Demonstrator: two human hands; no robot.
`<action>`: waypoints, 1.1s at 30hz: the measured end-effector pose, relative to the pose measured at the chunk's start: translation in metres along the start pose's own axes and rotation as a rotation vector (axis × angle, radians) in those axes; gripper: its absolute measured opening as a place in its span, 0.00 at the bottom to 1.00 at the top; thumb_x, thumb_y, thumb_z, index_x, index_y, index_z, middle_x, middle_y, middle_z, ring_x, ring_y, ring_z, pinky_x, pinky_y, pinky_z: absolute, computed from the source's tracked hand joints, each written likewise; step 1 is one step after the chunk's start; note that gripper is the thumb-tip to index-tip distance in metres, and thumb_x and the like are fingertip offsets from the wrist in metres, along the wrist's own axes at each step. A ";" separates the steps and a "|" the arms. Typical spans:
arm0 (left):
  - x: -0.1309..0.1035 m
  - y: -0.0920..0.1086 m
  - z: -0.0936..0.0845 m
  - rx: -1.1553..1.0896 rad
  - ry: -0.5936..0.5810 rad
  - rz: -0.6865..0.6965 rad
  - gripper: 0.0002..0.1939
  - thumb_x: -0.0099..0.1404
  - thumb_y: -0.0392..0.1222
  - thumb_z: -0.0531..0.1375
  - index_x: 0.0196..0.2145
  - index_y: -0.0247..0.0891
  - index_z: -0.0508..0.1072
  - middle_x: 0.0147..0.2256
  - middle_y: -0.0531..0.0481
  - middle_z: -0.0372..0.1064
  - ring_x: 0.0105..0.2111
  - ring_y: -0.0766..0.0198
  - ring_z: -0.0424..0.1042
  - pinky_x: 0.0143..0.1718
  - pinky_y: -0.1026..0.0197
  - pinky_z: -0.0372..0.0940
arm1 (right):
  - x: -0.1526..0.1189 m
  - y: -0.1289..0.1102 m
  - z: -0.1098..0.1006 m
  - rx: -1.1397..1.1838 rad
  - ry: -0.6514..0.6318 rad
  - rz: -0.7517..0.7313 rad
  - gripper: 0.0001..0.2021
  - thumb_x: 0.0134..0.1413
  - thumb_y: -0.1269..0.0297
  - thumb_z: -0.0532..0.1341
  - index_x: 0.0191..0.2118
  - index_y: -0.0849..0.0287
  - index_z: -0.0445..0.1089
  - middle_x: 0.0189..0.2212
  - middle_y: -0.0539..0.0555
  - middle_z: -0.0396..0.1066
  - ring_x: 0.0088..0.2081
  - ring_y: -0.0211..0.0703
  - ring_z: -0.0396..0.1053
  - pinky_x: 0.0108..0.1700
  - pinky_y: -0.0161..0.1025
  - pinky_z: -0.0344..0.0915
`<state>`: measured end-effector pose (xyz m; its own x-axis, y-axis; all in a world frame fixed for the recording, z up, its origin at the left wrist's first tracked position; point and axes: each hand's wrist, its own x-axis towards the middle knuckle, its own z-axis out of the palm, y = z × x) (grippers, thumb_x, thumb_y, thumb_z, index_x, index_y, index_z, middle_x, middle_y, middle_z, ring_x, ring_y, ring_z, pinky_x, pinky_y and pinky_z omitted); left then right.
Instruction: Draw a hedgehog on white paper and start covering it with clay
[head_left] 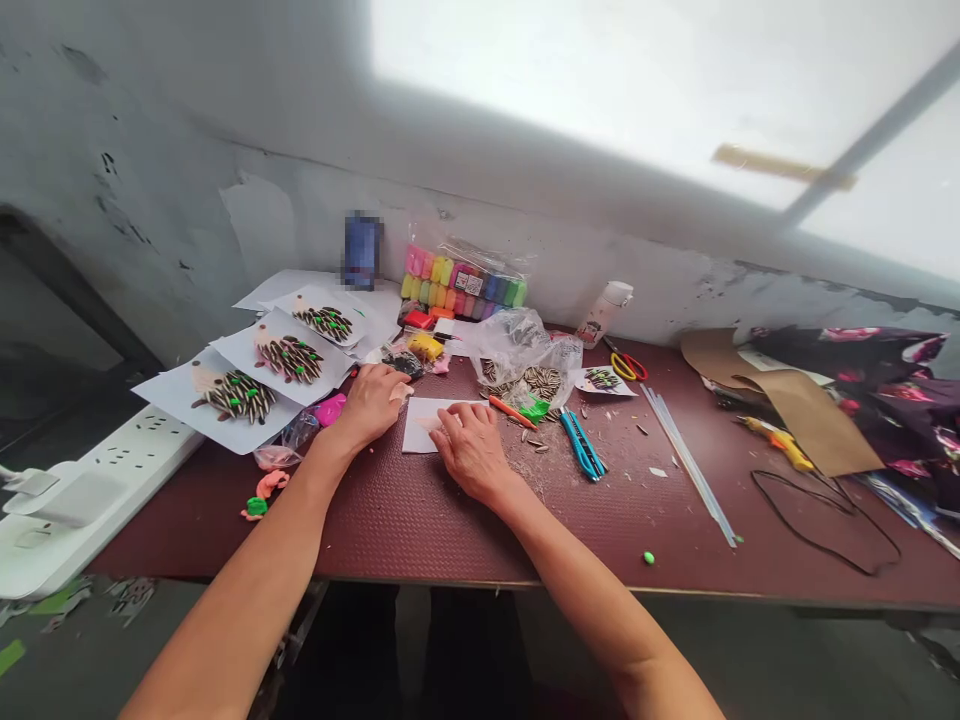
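Observation:
A small white card [420, 432] lies on the dark red table, with a faint pale pink patch near its middle. My right hand [474, 452] rests over the card's right part, fingers spread and lying on it, partly hiding the patch. To the left of the card is my left hand [373, 405], its fingers bent together near the tabletop. A pale bit shows at its fingertips, too small to name. An orange pen-like tool [513, 411] and a pile of striped sunflower seeds [541, 384] lie right of the card.
Seed-covered hedgehog pictures [289, 358] lie at left beside a power strip [112, 480]. Behind are packs of coloured clay [465, 285] and a clear plastic bag [517, 335]. A teal cutter [581, 445], scissors [628, 365], glue sticks [690, 465] and a glue gun [784, 445] lie right.

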<state>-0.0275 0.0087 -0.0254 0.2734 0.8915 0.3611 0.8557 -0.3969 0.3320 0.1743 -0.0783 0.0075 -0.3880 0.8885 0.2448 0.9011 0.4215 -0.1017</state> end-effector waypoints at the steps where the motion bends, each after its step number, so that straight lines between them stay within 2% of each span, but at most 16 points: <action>1: 0.000 -0.001 -0.001 0.013 -0.004 -0.007 0.22 0.61 0.36 0.53 0.49 0.33 0.79 0.46 0.37 0.75 0.49 0.47 0.70 0.55 0.49 0.64 | 0.000 0.000 0.000 0.001 0.004 -0.003 0.16 0.70 0.56 0.54 0.53 0.59 0.71 0.51 0.59 0.72 0.50 0.52 0.62 0.54 0.48 0.54; 4: -0.002 -0.002 -0.003 0.045 -0.048 -0.015 0.22 0.60 0.38 0.54 0.50 0.32 0.78 0.46 0.36 0.75 0.48 0.46 0.70 0.54 0.48 0.64 | -0.001 -0.001 0.001 0.004 0.009 -0.003 0.17 0.70 0.55 0.55 0.54 0.59 0.71 0.51 0.59 0.72 0.49 0.52 0.62 0.53 0.48 0.55; 7: -0.001 0.000 -0.008 0.039 -0.064 -0.069 0.22 0.59 0.40 0.55 0.49 0.35 0.78 0.42 0.38 0.74 0.45 0.46 0.72 0.49 0.50 0.66 | -0.001 -0.002 0.002 0.005 0.022 0.004 0.18 0.70 0.54 0.55 0.54 0.60 0.70 0.51 0.59 0.71 0.49 0.52 0.62 0.52 0.47 0.55; 11: 0.001 0.006 -0.013 -0.054 -0.061 -0.057 0.15 0.60 0.44 0.54 0.35 0.38 0.79 0.36 0.41 0.73 0.37 0.53 0.72 0.39 0.57 0.66 | -0.003 -0.004 0.002 0.000 0.029 -0.014 0.16 0.70 0.55 0.55 0.52 0.59 0.71 0.48 0.59 0.71 0.47 0.50 0.61 0.50 0.45 0.55; 13: 0.002 0.008 -0.015 -0.126 -0.030 -0.074 0.15 0.61 0.48 0.54 0.32 0.39 0.78 0.35 0.43 0.75 0.36 0.54 0.72 0.37 0.58 0.64 | -0.004 -0.006 0.001 -0.004 0.023 -0.032 0.14 0.70 0.56 0.55 0.49 0.58 0.73 0.46 0.58 0.71 0.46 0.49 0.61 0.50 0.45 0.54; 17: 0.002 0.009 -0.016 -0.316 0.004 -0.164 0.17 0.61 0.52 0.54 0.35 0.40 0.78 0.34 0.46 0.78 0.34 0.55 0.73 0.35 0.60 0.62 | -0.005 -0.006 -0.001 -0.010 0.006 -0.048 0.13 0.70 0.59 0.54 0.45 0.58 0.74 0.44 0.57 0.70 0.45 0.48 0.60 0.49 0.44 0.54; 20: 0.003 0.009 -0.017 -0.390 -0.014 -0.154 0.19 0.61 0.54 0.53 0.33 0.38 0.77 0.31 0.47 0.77 0.32 0.56 0.72 0.33 0.61 0.62 | -0.004 -0.003 0.000 -0.006 -0.019 -0.046 0.11 0.67 0.66 0.56 0.48 0.57 0.75 0.45 0.58 0.69 0.45 0.49 0.59 0.49 0.44 0.54; 24: 0.005 0.012 -0.019 -0.447 -0.028 -0.167 0.21 0.61 0.56 0.52 0.31 0.36 0.76 0.27 0.49 0.75 0.30 0.59 0.70 0.33 0.62 0.61 | -0.004 -0.001 0.002 0.039 -0.050 -0.049 0.16 0.63 0.73 0.56 0.51 0.52 0.76 0.45 0.57 0.69 0.45 0.48 0.59 0.49 0.44 0.54; 27: 0.005 0.015 -0.021 -0.520 0.007 -0.198 0.21 0.58 0.54 0.55 0.35 0.35 0.78 0.33 0.48 0.77 0.34 0.57 0.72 0.37 0.61 0.64 | -0.003 0.000 0.002 0.064 -0.060 -0.054 0.18 0.62 0.74 0.55 0.50 0.51 0.77 0.45 0.56 0.69 0.45 0.47 0.60 0.49 0.44 0.54; 30: 0.005 0.018 -0.021 -0.599 -0.006 -0.224 0.21 0.57 0.55 0.56 0.36 0.35 0.79 0.32 0.47 0.78 0.32 0.58 0.72 0.36 0.61 0.64 | -0.001 0.006 0.001 0.047 -0.031 0.004 0.19 0.62 0.75 0.55 0.51 0.52 0.77 0.46 0.57 0.69 0.46 0.48 0.60 0.49 0.44 0.54; 33: 0.005 0.016 -0.020 -0.611 -0.017 -0.204 0.21 0.58 0.56 0.56 0.34 0.35 0.79 0.30 0.47 0.78 0.31 0.58 0.73 0.36 0.60 0.64 | 0.001 0.018 -0.001 0.012 -0.027 0.093 0.17 0.63 0.75 0.54 0.46 0.56 0.79 0.44 0.58 0.70 0.46 0.49 0.60 0.49 0.44 0.54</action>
<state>-0.0208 0.0022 -0.0011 0.1433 0.9636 0.2258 0.4878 -0.2673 0.8310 0.1904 -0.0694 0.0069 -0.3083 0.9282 0.2081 0.9311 0.3393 -0.1339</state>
